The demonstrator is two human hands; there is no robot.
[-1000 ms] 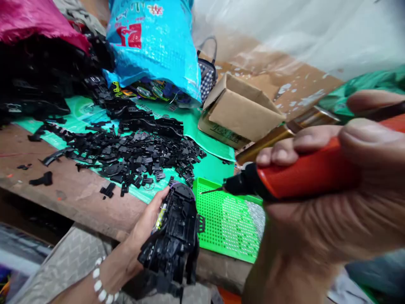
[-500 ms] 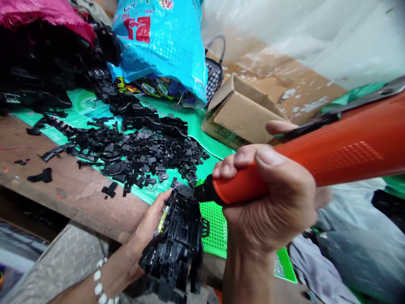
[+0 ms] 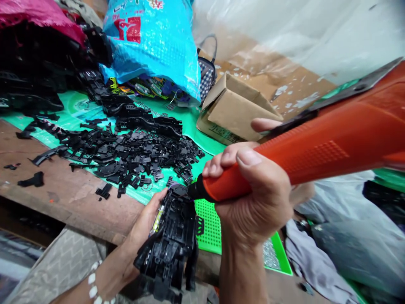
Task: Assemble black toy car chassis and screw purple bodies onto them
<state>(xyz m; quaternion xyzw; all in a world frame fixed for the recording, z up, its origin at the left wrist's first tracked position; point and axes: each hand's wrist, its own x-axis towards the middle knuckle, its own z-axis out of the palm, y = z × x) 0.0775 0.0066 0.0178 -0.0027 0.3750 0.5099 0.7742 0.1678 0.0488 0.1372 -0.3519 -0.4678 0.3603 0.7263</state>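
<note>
My right hand (image 3: 256,190) is wrapped round an orange electric screwdriver (image 3: 303,147) with a black nose and a black lever along its top. The nose meets the far end of a black plastic assembly (image 3: 172,236), which looks like the underside of a toy car chassis; the bit's tip is hidden. My left hand (image 3: 148,219) grips that assembly from its left side, fingers partly out of sight beneath it. A strip of yellow and purple shows along the assembly's left edge. Beyond it, a heap of small black plastic parts (image 3: 136,147) lies on a green sheet (image 3: 72,103).
Right of the assembly are a green perforated basket (image 3: 209,228) and a green tray holding small silvery screws (image 3: 271,257). Behind stand a cardboard box (image 3: 237,109), a blue sack (image 3: 152,42) and a checked bag (image 3: 207,76). Larger black parts (image 3: 28,80) pile up at left under pink sacking.
The view has shifted slightly, so everything sits a little further left. Both hands keep their grips, and the screwdriver's nose stays at the same end of the assembly.
</note>
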